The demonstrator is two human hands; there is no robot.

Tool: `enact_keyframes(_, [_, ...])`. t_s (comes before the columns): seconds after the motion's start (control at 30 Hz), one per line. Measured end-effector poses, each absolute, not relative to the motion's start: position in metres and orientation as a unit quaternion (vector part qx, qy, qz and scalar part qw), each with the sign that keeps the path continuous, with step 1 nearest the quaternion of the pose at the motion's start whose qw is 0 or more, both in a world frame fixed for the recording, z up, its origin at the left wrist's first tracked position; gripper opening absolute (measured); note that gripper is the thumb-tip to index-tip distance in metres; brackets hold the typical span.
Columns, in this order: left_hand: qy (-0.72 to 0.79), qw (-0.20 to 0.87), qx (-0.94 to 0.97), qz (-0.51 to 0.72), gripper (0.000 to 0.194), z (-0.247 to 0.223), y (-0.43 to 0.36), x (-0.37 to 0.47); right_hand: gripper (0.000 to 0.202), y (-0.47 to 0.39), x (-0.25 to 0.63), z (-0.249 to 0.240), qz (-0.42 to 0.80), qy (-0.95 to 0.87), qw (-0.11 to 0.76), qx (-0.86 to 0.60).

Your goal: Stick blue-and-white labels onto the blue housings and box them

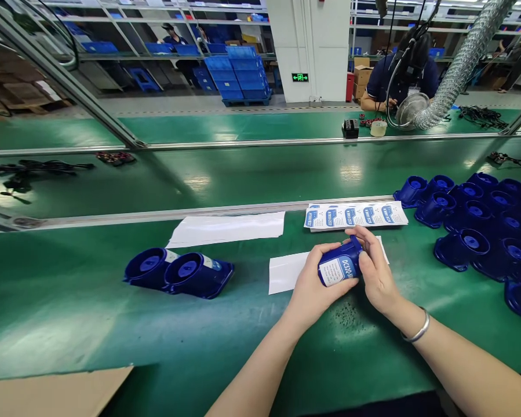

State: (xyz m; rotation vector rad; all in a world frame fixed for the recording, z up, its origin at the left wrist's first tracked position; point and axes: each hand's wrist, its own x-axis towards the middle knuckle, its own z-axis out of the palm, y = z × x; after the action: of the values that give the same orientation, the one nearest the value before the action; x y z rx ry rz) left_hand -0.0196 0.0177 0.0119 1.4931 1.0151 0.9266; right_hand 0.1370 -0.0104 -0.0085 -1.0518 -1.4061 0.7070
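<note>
Both my hands hold a dark blue plastic housing (349, 252) above the green bench. A blue and white label (337, 270) with small print and "DC520" lettering lies on its side. My left hand (316, 284) wraps round the left and lower side, its fingers closed on the part. On the right side, my right hand (375, 272) grips it with thumb and fingers; a silver bracelet circles that wrist. Behind the hands lies a white paper sheet (283, 273), partly hidden. A strip of blue and white labels (356, 215) rests just beyond.
Two labelled blue housings (199, 277) stand to the left. Several more blue housings (462, 246) crowd the right side. Blank white paper (228, 229) lies near the metal rail (251, 208). A cardboard sheet (55, 394) is at the lower left. Across the bench sits a person (377, 87) by a flexible duct (464, 63).
</note>
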Motion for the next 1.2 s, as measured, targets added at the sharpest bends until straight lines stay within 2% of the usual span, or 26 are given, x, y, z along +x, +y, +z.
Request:
enact_keyframes(0.1, [0.413, 0.612, 0.543, 0.401, 0.038, 0.014, 0.021, -0.021, 0.049, -0.014, 0.134, -0.009, 0.277, -0.639, 0.561, -0.447])
enact_keyframes(0.17, [0.424, 0.604, 0.539, 0.406, 0.036, 0.014, 0.021, -0.021, 0.047, -0.014, 0.131, -0.01, 0.265, -0.651, 0.556, -0.444])
enact_keyframes(0.37, [0.466, 0.406, 0.674, 0.404, 0.057, 0.001, 0.018, -0.016, 0.044, -0.011, 0.129, -0.011, 0.309, -0.597, 0.575, -0.466])
enact_keyframes(0.6, [0.431, 0.273, 0.761, 0.401, 0.065, -0.012, 0.021, -0.017, 0.047, -0.009, 0.134, -0.004, 0.381, -0.524, 0.59, -0.482])
enact_keyframes(0.67, [0.417, 0.275, 0.778, 0.381, 0.064, -0.011, 0.023, -0.02, 0.047, -0.007, 0.136, -0.005, 0.406, -0.492, 0.6, -0.483])
enact_keyframes(0.8, [0.399, 0.347, 0.782, 0.329, 0.071, -0.004, 0.028, -0.026, 0.048, -0.002, 0.139, -0.011, 0.452, -0.435, 0.598, -0.499])
enact_keyframes(0.93, [0.387, 0.427, 0.76, 0.302, 0.068, 0.005, 0.031, -0.035, 0.049, -0.003, 0.14, -0.012, 0.446, -0.437, 0.597, -0.503])
enact_keyframes(1.03, [0.339, 0.482, 0.758, 0.28, 0.075, 0.014, 0.031, -0.044, 0.048, -0.006, 0.141, -0.009, 0.452, -0.417, 0.604, -0.507])
enact_keyframes(1.2, [0.332, 0.414, 0.777, 0.338, 0.073, 0.029, 0.025, -0.048, 0.053, -0.006, 0.146, -0.011, 0.501, -0.385, 0.599, -0.492])
